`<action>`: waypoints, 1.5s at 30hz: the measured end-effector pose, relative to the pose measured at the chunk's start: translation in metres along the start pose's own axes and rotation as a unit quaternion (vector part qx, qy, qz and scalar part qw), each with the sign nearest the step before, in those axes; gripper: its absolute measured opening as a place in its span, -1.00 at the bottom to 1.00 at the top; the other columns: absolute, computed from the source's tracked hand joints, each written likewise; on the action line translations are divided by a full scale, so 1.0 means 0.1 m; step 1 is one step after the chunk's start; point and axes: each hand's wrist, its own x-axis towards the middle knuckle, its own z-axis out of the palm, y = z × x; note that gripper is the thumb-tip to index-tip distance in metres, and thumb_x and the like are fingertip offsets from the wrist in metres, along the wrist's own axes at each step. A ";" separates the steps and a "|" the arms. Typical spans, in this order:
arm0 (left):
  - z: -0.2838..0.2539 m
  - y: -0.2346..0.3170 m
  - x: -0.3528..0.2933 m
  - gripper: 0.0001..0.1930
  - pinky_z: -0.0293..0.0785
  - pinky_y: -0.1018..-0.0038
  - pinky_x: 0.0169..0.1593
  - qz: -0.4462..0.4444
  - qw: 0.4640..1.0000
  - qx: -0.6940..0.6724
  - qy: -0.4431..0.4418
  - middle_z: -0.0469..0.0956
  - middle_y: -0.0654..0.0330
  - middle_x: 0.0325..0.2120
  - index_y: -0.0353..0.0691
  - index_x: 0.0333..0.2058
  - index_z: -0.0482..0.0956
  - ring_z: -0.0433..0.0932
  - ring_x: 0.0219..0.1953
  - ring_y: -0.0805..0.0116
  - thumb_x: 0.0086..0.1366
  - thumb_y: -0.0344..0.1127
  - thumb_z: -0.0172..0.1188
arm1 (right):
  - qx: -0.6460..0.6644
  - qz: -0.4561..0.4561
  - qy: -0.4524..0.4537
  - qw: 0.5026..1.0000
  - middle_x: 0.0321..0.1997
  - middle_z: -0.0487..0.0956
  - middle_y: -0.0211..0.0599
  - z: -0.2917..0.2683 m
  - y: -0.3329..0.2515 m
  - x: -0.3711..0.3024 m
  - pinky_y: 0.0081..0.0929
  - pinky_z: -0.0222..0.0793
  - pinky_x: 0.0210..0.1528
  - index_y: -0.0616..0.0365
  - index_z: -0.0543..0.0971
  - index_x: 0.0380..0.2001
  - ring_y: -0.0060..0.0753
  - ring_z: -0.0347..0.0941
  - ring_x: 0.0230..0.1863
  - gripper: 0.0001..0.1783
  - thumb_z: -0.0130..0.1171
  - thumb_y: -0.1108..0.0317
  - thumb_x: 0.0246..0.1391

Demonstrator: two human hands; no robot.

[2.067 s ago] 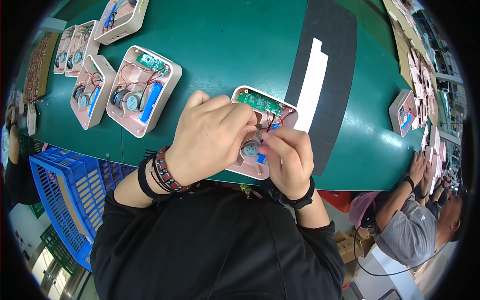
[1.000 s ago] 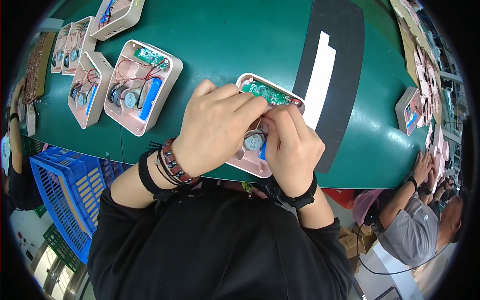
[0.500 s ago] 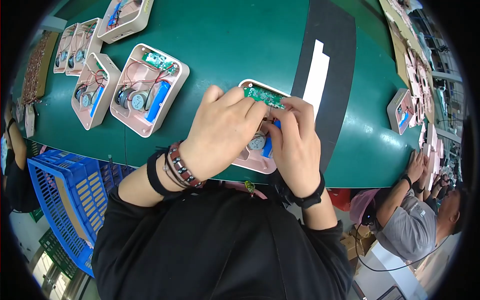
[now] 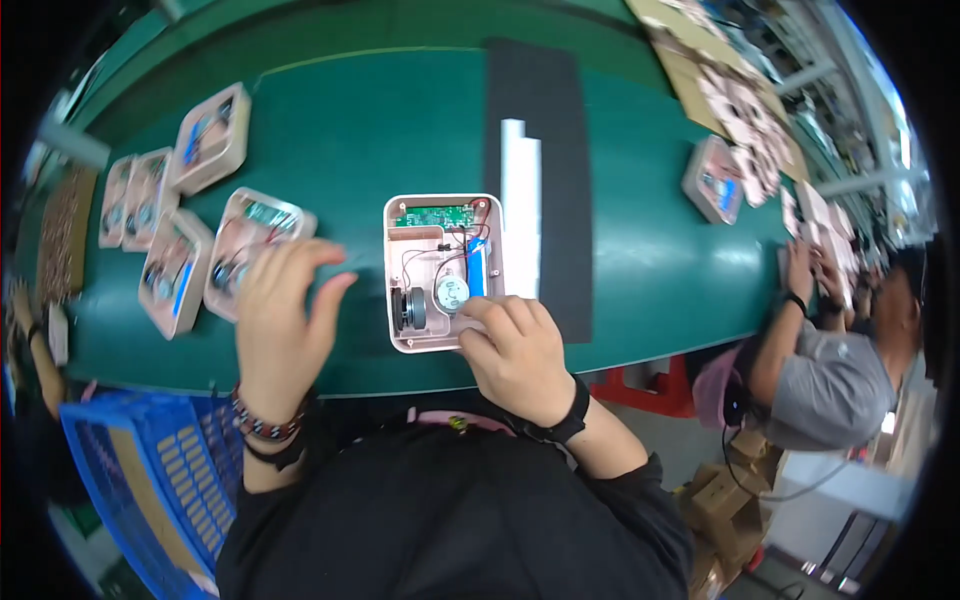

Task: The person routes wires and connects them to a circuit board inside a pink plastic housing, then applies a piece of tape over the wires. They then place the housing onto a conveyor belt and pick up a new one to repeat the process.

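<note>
In the head view, a pale pink housing (image 4: 388,260) lies open by the middle of the near edge of the green table (image 4: 650,250). The right hand (image 4: 520,355) has it at its near right corner in a narrow grip: thumb outside the near wall, fingertips over the inside. Just beyond those fingertips sit a round silver part (image 4: 452,293) and a blue cylinder (image 4: 477,262); a green circuit board (image 4: 435,216) lines the far wall. The left hand (image 4: 285,320), blurred, is apart from this housing, toward the table's left end, thumb and fingers wide apart. It partly covers a second housing (image 4: 303,226); whether they touch cannot be told.
</note>
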 end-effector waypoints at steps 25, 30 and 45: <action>1.86 -2.06 3.87 -0.73 0.59 0.29 -0.15 -0.063 0.928 0.368 -0.020 0.62 0.06 -0.21 -0.15 -0.14 0.61 0.61 -0.11 0.16 0.20 -0.28 0.11 | -0.144 0.474 0.248 0.832 0.29 0.20 0.04 -0.22 1.66 -2.37 -0.06 -0.05 0.37 0.28 0.32 0.20 0.04 0.08 0.34 -0.41 0.10 0.16 0.20; 2.10 -2.21 4.03 -0.45 0.42 0.15 0.10 -0.026 0.894 0.447 0.015 0.54 0.09 -0.03 -0.22 0.06 0.43 0.51 0.06 0.13 0.09 -0.19 0.31 | -0.071 0.533 0.335 0.774 0.16 0.32 -0.01 -0.04 1.49 -2.40 -0.09 0.02 0.33 0.28 0.43 0.02 -0.01 0.17 0.29 -0.62 -0.01 0.26 0.24; 0.82 -0.35 3.29 -0.75 0.54 0.11 -0.34 0.140 0.933 0.331 -0.002 0.61 -0.01 -0.40 -0.16 -0.28 0.55 0.60 -0.39 -0.04 0.12 -0.17 0.16 | -0.035 0.475 0.118 0.871 -0.07 0.47 -0.12 -0.58 1.50 -1.74 -0.28 0.27 0.14 0.23 0.50 -0.16 -0.09 0.41 0.05 -0.79 0.13 0.51 0.09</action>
